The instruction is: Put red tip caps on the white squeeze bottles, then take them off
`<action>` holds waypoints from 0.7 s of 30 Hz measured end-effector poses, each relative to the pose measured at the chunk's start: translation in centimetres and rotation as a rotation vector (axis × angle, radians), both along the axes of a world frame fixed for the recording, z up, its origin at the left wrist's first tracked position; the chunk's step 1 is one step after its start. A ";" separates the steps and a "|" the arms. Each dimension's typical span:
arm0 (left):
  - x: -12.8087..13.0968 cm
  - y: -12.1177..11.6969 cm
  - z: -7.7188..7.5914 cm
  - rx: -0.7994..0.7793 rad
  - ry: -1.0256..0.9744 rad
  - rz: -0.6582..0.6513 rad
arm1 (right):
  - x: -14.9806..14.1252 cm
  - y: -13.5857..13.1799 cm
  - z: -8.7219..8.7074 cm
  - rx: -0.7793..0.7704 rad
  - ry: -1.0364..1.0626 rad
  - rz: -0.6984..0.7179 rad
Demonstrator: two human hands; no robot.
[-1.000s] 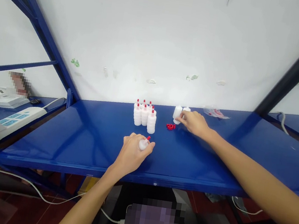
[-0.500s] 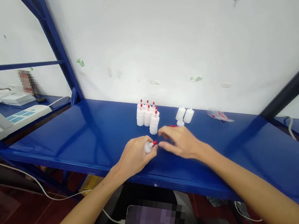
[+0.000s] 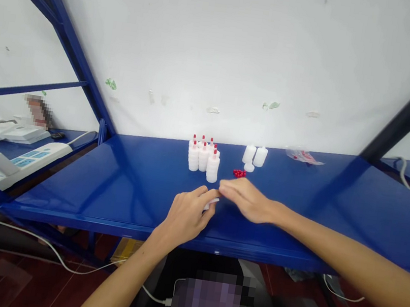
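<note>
My left hand (image 3: 189,218) is wrapped around a small white squeeze bottle (image 3: 211,204), which lies tilted in the grip. Only a bit of its pale tip shows between finger and thumb; no red shows on it. My right hand (image 3: 246,199) is closed, fingertips against the left forefinger, and what it pinches is hidden. Behind the hands stand several white bottles with red-tipped nozzles (image 3: 203,157) in a tight group. Farther right are two white bottles (image 3: 254,156) without nozzles, with a white round piece (image 3: 249,167) in front. Several small red caps (image 3: 239,173) lie nearby.
A clear plastic bag (image 3: 303,156) with red pieces lies at the back right of the blue table (image 3: 128,178). Blue frame posts (image 3: 81,78) rise at both sides. A white power strip (image 3: 41,154) and white boxes (image 3: 19,133) are at the left.
My right hand has come from the white bottles at the back to my left hand and closed there. The bottle in my left hand has tipped, and its red tip no longer shows.
</note>
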State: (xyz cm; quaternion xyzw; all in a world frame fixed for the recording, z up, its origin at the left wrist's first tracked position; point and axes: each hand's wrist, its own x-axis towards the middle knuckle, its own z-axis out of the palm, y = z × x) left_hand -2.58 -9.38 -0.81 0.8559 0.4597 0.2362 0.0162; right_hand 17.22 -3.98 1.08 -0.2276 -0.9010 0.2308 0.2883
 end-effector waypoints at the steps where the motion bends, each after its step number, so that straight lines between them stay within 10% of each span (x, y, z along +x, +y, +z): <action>1: 0.0 0.0 0.0 0.010 0.013 0.004 | 0.4 0.4 0.2 -0.052 0.045 -0.063; 11: 0.4 0.2 0.1 -0.023 -0.046 0.063 | 5.7 4.7 2.0 0.075 -0.701 -0.518; 21: 0.4 0.2 -0.2 -0.027 -0.032 0.057 | 6.0 5.2 1.8 0.058 -0.805 -0.509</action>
